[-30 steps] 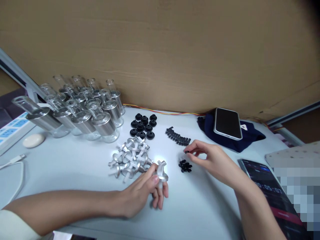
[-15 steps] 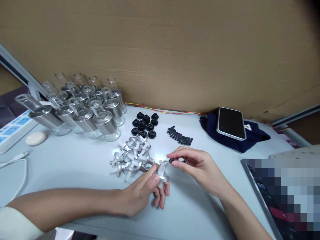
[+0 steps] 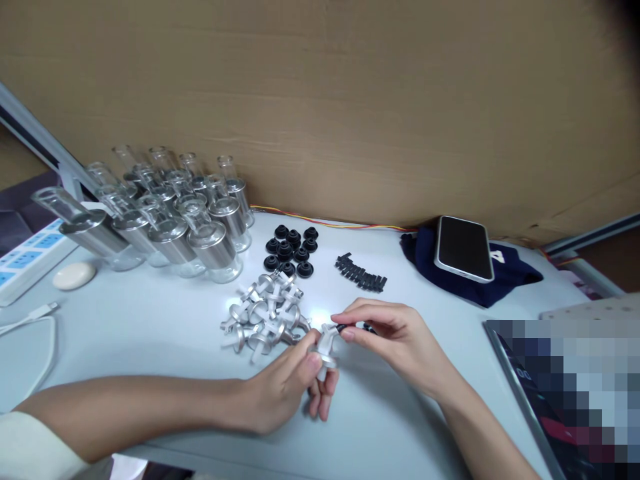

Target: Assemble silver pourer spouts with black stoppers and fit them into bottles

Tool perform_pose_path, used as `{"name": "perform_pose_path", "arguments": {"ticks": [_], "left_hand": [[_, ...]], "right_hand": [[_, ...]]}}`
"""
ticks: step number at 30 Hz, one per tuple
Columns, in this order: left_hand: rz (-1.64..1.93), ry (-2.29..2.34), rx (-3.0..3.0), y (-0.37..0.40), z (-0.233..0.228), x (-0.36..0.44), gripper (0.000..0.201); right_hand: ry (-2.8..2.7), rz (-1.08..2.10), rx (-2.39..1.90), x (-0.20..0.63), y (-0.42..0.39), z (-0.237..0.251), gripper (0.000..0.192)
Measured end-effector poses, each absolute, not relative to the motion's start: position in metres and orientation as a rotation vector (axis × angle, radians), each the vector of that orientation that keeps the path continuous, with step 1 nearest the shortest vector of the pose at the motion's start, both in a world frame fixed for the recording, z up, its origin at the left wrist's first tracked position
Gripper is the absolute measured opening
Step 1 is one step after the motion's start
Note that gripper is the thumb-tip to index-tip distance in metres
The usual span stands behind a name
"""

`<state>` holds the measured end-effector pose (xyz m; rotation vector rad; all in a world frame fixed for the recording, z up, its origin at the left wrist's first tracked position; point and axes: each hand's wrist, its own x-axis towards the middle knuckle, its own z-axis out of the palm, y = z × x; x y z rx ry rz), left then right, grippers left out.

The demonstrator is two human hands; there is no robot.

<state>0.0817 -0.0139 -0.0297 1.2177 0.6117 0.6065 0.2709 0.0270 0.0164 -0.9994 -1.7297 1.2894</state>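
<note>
Your left hand [image 3: 287, 393] holds a silver metal fitting [image 3: 324, 348] in a narrow grip just above the worktop [image 3: 150, 333]. Your right hand [image 3: 395, 340] pinches a small black piece [image 3: 345, 327] between thumb and forefinger, its tip touching the fitting's top. The pile of silver fittings [image 3: 265, 317] lies just beyond your left grip; the black caps [image 3: 293, 250] sit farther back.

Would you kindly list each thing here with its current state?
left hand: gripping a silver fitting
right hand: pinching a small black piece against the fitting
silver fittings pile: loose heap
glass bottles: upright, clustered
black caps: grouped
phone: screen dark, lying on cloth
</note>
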Motion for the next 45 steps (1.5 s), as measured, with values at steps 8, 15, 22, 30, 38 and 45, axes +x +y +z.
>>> {"name": "perform_pose_path", "arguments": {"ticks": [8,15,22,30,38,45], "left_hand": [[0.567,0.627,1.247,-0.0125,-0.0266,0.0803,0.057],[0.577,0.592,1.230,-0.0120,-0.0255,0.0807,0.056],[0.556,0.613,1.291,-0.0131,-0.0238,0.0798,0.059],[0.569,0.587,1.372,-0.0135,-0.0221,0.0800,0.060],[0.591,0.567,1.359,-0.0116,-0.0214,0.0802,0.058],[0.587,0.563,1.303,-0.0137,-0.0218,0.0802,0.059]], "right_hand": [[-1.722,1.302,-1.001,0.2704,0.0268,0.0144,0.013],[-1.579,1.571,-0.991,0.2698,0.0254,0.0162,0.023],[-1.231,2.156,-0.833,0.2663,0.0211,0.0128,0.045],[-1.080,2.394,-0.755,0.2677,0.0231,0.0136,0.031],[-1.050,2.420,-0.687,0.2663,0.0233,0.0100,0.031],[-1.037,2.380,-0.692,0.2659,0.0226,0.0068,0.030]]}}
